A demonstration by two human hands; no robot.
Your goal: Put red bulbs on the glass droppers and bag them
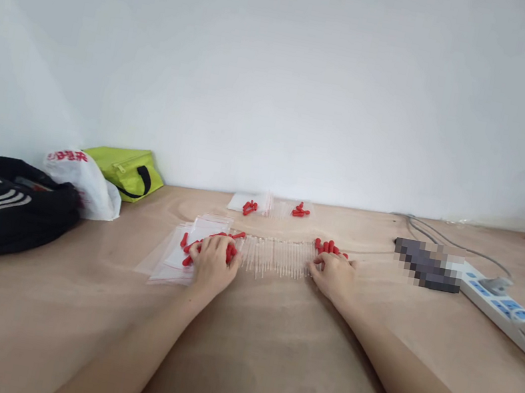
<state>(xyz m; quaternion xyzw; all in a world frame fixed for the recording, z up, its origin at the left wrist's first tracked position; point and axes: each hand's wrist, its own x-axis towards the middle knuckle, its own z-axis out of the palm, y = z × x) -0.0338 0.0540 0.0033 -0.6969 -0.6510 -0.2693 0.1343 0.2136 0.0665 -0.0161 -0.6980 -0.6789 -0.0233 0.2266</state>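
Largest of all are one pale wall (303,82) and one tan tabletop (264,359). One white power strip (506,313) lies at right; three bags stand at left: one striped black bag (36,211), one red-printed white plastic bag (103,195) and one lime-green bag (125,165). Several zip-lock bags (165,271), overlapping and uncountable, lie left of centre. Beside them runs one row of thin clear tubes (277,257), too fine to count, between two hands. Left hand (217,259): fingers curled over the zip-lock bags' heap of red bulbs (187,261); grip cannot be told. Right hand (336,276): fingers bent at the row's right end, near a second cluster; grip likewise indeterminate. Two smaller bulb clusters lie near the wall, four groups altogether.
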